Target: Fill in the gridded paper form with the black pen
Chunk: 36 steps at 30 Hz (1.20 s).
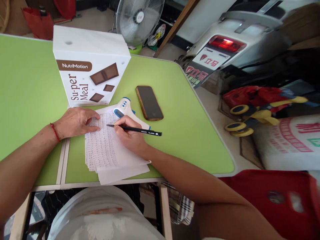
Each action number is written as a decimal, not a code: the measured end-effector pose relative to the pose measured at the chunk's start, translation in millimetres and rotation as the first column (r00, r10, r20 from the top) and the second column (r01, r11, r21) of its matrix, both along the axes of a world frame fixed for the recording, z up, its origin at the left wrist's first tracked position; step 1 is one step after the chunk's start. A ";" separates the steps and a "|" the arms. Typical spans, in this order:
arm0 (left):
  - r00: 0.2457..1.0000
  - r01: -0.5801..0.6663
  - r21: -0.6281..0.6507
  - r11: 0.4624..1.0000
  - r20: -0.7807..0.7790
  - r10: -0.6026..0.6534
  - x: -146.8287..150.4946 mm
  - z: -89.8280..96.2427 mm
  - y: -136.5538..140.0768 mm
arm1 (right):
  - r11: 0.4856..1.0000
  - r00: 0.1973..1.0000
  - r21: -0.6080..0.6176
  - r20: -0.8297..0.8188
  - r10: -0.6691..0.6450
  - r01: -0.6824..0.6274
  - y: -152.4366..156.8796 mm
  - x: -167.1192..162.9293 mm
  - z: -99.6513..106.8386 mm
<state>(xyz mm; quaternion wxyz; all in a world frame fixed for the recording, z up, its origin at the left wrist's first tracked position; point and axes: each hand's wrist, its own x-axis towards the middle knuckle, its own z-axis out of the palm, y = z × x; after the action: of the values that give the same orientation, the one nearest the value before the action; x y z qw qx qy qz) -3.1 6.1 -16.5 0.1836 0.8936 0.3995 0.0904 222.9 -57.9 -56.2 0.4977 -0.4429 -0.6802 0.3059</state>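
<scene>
Sheets of paper [100, 146] covered in rows of handwriting lie in a loose stack near the table's front edge. My right hand [130, 135] rests on them, its fingers closed round a black pen [147, 131] whose tip points at the upper part of the writing. At the upper left of the sheets, my left hand [78, 121] lies with thumb and fingers apart, touching the paper and holding nothing. Just beyond my right hand is a white and blue handheld thermometer [123, 105], partly covered by that hand.
A white NutriMotion box [87, 66] stands on the green folding table [180, 133] behind my left hand. A smartphone [150, 102] lies right of the thermometer. Past the table are a fan [140, 20], a white scooter [220, 43] and a red chair [277, 190].
</scene>
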 end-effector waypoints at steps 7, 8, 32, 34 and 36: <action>1.000 0.000 0.010 1.000 -0.024 0.000 0.9 2.8 -3.3 | 0.997 0.998 -0.038 -0.008 0.059 -0.060 0.3 -1.3 -1.5; 1.000 -0.003 0.009 1.000 -0.028 0.003 1.2 3.3 -3.7 | 0.997 0.998 -0.044 -0.003 0.058 -0.058 0.2 -1.2 -1.2; 1.000 -0.007 -0.009 1.000 -0.026 0.007 1.4 3.7 -2.7 | 0.999 0.998 -0.019 0.036 0.050 -0.049 0.5 -1.6 -1.4; 1.000 -0.003 0.000 1.000 -0.018 0.003 1.6 3.6 -2.8 | 0.998 0.998 -0.035 0.051 0.047 -0.046 0.7 -1.9 -1.3; 1.000 0.003 0.010 1.000 -0.008 -0.003 1.4 2.8 -2.6 | 0.997 0.996 -0.045 0.056 0.068 -0.066 0.7 -1.8 -1.7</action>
<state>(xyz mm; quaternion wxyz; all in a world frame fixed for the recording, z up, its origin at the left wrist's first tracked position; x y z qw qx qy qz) -1.7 3.6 -13.6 0.1775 0.8955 0.3984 0.0884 221.1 -57.2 -57.8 0.4579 -0.4389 -0.7019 0.3241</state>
